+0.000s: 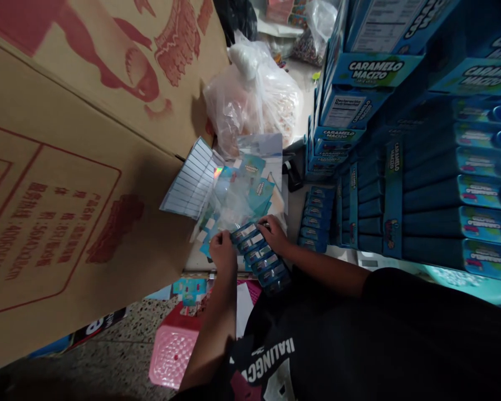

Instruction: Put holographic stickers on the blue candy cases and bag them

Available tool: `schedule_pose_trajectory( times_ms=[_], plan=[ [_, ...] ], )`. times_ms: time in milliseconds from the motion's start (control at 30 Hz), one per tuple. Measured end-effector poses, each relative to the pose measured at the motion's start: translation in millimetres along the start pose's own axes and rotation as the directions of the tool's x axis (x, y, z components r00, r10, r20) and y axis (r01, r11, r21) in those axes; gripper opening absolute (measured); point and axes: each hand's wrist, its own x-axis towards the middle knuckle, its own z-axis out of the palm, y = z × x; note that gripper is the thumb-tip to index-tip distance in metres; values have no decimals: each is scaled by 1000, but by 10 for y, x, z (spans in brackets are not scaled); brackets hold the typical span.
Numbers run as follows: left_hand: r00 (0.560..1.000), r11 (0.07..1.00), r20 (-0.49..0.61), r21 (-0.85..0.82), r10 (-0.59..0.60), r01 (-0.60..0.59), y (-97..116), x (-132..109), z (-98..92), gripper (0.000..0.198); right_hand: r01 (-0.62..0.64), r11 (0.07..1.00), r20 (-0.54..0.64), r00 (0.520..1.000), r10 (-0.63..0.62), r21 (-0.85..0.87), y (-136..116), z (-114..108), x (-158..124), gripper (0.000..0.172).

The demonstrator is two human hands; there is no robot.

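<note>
A row of several small blue candy boxes (261,257), with a shine like clear wrap over them, leans against my front at the table edge. At its upper right end, the fingers of my right hand (274,234) are bent around the row's edge. My left hand (222,248) is closed in a pinch beside the upper left corner. Whatever lies between those left fingertips is too small to make out. Just beyond both hands lie crumpled clear plastic (234,209) and loose blue printed cards (261,195).
A large cardboard carton (150,167) walls off the left. Stacked blue candy boxes (426,167) rise on the right, with a smaller row (317,217) beside them. Behind are a filled plastic bag (263,94) and a lined notebook (190,181). A pink stool (173,356) stands below.
</note>
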Motion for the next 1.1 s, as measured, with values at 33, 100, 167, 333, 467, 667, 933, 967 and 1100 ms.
schedule_pose_trajectory(
  times_ms=[33,100,167,333,467,667,933,967,1100],
  plan=[
    [1000,1000,-14,-7,-18,18,15,25,22,28,2,1000,6,1000,-2,-5,-19,-4,-19,13],
    [998,998,-25,-15,-55,54,41,84,47,24,3,1000,22,1000,-3,-12,-60,-15,-62,11],
    [997,997,-7,-21,-76,76,62,149,60,23,-7,1000,32,999,8,-12,-94,-21,-99,11],
    [993,997,94,-22,-67,69,210,301,26,24,-91,996,7,996,91,23,-82,11,-90,16],
    [989,997,134,-59,64,-57,492,304,-153,23,-205,975,-31,978,208,90,-24,50,37,14],
    [946,979,268,-142,183,-149,556,78,-314,36,-292,945,-4,955,296,147,-57,46,113,18],
    [964,948,263,-312,25,61,270,-13,-205,34,-393,913,19,919,394,106,-104,103,32,20],
    [967,932,254,-353,9,84,272,-17,-198,35,-418,903,22,908,418,94,-105,96,51,19],
    [958,829,286,-529,-27,182,287,-76,-179,59,-529,847,46,848,527,44,-100,20,165,12]
  ],
)
